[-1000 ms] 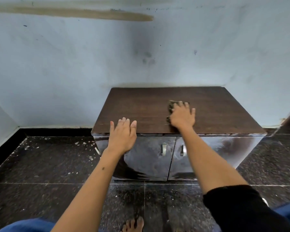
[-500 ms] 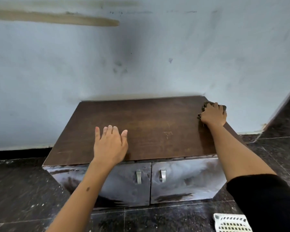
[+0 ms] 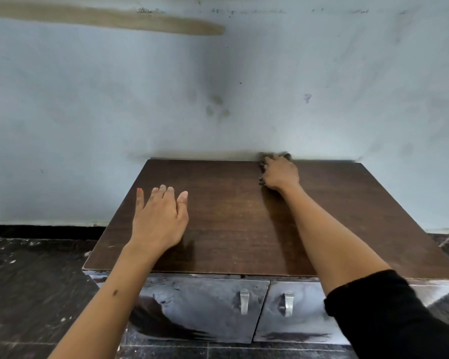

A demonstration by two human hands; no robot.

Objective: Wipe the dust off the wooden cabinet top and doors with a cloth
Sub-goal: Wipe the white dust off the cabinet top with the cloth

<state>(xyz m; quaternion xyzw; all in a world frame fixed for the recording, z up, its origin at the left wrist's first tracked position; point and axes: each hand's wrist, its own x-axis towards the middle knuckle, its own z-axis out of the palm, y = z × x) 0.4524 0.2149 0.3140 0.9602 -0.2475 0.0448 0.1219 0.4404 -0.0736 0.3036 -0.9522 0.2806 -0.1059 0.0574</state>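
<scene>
A low cabinet stands against the pale wall, with a dark brown wooden top. Its two doors are dark, glossy and streaked with grey dust, each with a small metal handle. My right hand presses a dark cloth onto the top at its back edge, right against the wall; the hand hides most of the cloth. My left hand lies flat on the front left of the top, fingers straight and spread, holding nothing.
The pale blue wall rises directly behind the cabinet, with dark smudges and a tan streak high up. Dark speckled floor tiles with white flecks surround the cabinet. A black skirting strip runs along the wall's foot at left.
My right hand slid the cloth from the far right corner of the top leftward to the middle of the back edge. The left hand stayed flat on the top. The view came closer.
</scene>
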